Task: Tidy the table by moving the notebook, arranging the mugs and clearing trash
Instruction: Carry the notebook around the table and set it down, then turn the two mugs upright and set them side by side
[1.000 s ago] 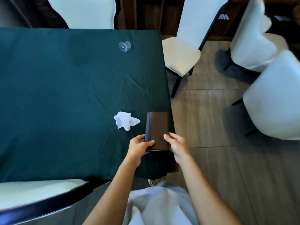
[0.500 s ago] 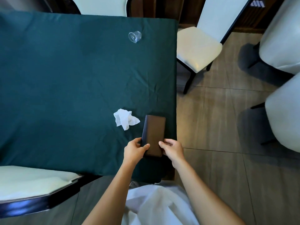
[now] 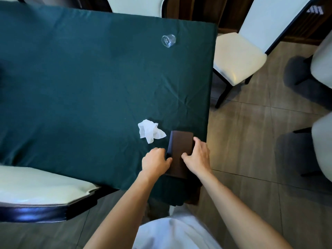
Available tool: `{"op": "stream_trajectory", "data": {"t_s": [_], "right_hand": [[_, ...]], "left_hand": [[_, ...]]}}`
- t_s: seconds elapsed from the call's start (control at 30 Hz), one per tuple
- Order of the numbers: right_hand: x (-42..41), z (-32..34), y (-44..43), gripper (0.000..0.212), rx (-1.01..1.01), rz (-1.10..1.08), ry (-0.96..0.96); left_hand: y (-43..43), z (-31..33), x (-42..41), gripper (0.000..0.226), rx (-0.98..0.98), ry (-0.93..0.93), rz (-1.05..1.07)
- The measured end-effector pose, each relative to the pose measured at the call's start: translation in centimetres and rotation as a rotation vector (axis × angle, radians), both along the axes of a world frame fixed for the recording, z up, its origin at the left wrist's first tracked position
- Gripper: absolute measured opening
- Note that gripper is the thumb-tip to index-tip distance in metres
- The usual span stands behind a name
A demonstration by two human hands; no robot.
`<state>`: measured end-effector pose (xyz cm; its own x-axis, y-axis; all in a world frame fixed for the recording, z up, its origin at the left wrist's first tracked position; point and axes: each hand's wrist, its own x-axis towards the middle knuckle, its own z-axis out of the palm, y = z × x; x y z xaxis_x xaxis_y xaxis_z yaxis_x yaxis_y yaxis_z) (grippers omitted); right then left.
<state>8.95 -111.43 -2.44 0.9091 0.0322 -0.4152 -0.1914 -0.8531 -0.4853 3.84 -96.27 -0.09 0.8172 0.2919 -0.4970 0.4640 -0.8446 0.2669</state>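
Both hands, left [image 3: 156,162] and right [image 3: 197,156], clasped on the closed, apparently leather-covered brown notebook [image 3: 179,150].

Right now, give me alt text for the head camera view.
Both hands, the left hand and right hand, grip the sides of a brown notebook at the near right corner of a green-clothed table. A crumpled white tissue lies just left of it; a clear plastic cup lies tipped farther back.

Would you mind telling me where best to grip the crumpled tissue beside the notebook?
Probably pinch the raised, bunched middle of the crumpled tissue from straight above. It lies loose on the green tablecloth, apart from the notebook, and its thin flat corners give little to hold.
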Motion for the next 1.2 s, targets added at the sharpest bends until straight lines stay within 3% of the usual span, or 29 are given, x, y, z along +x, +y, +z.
{"op": "stream_trajectory", "data": {"t_s": [0.1,0.17,0.3,0.5,0.8,1.2], "right_hand": [[3.4,2.2,2.1,0.1,-0.232,0.164,-0.068],[5.3,4.4,4.3,0.099,-0.308,0.275,-0.127],[7.7,10.4,11.3,0.083,-0.302,0.45,-0.26],[4.2,17.7,25.8,0.087,-0.253,0.628,-0.45],[-8.2,21.7,45.1,0.093,-0.168,0.775,-0.566],[-18.0,20.6,62.6,0.093,-0.126,0.991,-0.544]], "left_hand": [[2.6,3.0,1.9,0.027,0.059,-0.071,-0.09],[5.6,5.6,2.9,0.029,0.121,-0.151,-0.109],[13.6,10.6,3.1,0.035,0.273,-0.292,-0.073],[29.0,15.6,-5.5,0.068,0.497,-0.383,0.095],[45.5,18.7,-23.0,0.08,0.442,-0.343,0.527],[59.2,18.5,-34.7,0.079,0.446,-0.263,0.714]]}}
